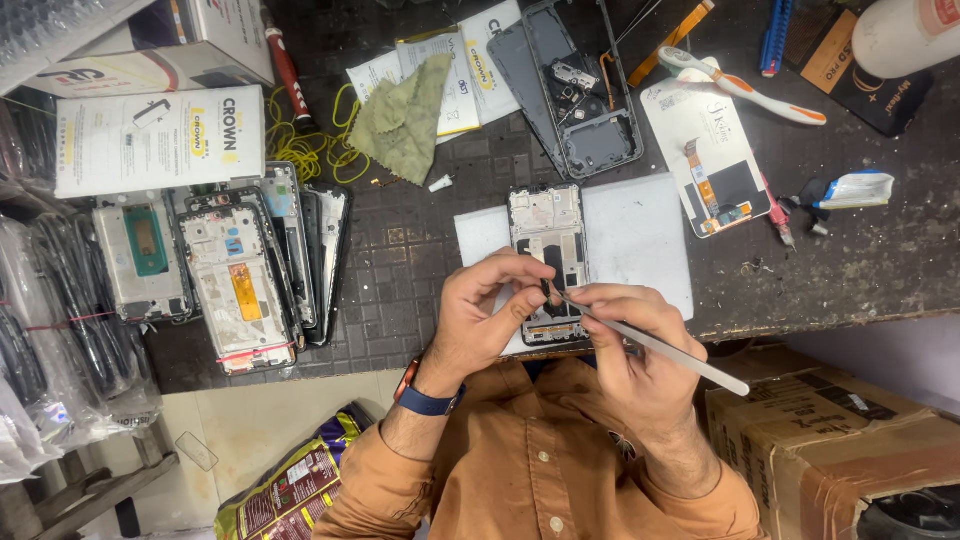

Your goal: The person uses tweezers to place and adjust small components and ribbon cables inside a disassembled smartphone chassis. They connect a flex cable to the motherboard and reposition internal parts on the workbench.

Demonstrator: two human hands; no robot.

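An opened phone frame (546, 228) with bare metal insides lies on a white sheet (635, 235) at the dark mat's near edge. My left hand (484, 310) pinches the frame's lower part, thumb and fingers pressed at its edge. My right hand (628, 345) grips slim metal tweezers (660, 347), whose tip touches the frame's lower middle beside my left fingertips. A blue watch sits on my left wrist.
A stack of phone frames (262, 262) lies at left beside white boxes (160, 135). Farther back are a dark phone back shell (580, 85), a green cloth (405, 115), a display panel (708, 155), a toothbrush (740, 85) and a glue tube (850, 190). A cardboard box (830, 440) stands at right.
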